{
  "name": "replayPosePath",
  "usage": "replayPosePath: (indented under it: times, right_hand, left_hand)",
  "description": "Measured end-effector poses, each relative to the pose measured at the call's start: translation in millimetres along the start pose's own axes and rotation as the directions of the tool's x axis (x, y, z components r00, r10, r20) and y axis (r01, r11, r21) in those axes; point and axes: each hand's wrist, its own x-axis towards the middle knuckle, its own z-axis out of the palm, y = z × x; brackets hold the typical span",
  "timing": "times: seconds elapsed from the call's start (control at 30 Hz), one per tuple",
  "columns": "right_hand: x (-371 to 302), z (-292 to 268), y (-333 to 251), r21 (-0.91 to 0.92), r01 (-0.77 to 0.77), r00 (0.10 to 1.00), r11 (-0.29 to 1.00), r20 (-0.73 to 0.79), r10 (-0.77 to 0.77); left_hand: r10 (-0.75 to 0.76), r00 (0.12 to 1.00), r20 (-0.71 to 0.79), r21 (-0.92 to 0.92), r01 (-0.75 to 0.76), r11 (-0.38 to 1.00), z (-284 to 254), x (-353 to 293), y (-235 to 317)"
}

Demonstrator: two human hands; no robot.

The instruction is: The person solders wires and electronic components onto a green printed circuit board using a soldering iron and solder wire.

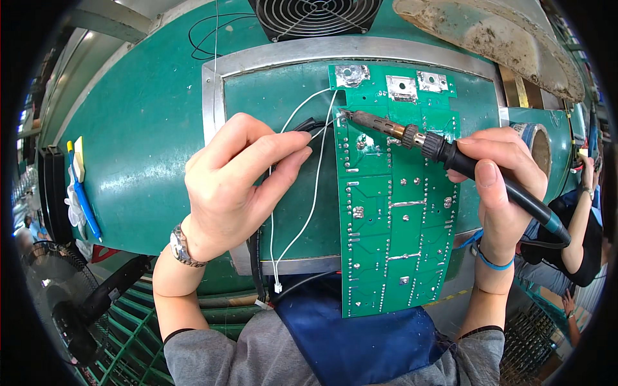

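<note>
A long green circuit board (405,225) lies solder side up in front of me, its near end reaching over the metal frame toward my apron. My right hand (505,174) grips the black handle of a soldering iron (412,136). The iron's tip meets the board near its upper left edge. My left hand (241,177) is closed, thumb and forefinger pinching a black cable (314,123) whose thin end reaches that same spot. Thin white wires (315,186) loop beside the board down to a small white connector (278,287). The solder joint itself is too small to make out.
A metal frame (215,103) borders the green work surface. At the back stands a black fan (315,16). A stained board (489,38) and a cardboard roll (539,148) sit to the right, a blue pen (87,209) to the left. Another person (570,238) is at far right.
</note>
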Motion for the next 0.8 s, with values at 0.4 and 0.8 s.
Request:
replayPosePath:
  times: [0.4, 0.8]
  right_hand:
    - [-10, -4, -2, -0.065, 0.060, 0.998, 0.996, -0.021, -0.062]
    - [-21, -3, -5, 0.021, -0.006, 1.000, 1.000, -0.015, 0.007]
  left_hand:
    - [-0.014, 0.997, -0.073, 0.023, 0.016, 1.000, -2, -1, 2]
    - [0.062, 0.998, -0.011, 0.014, -0.062, 0.998, 0, -3, 10]
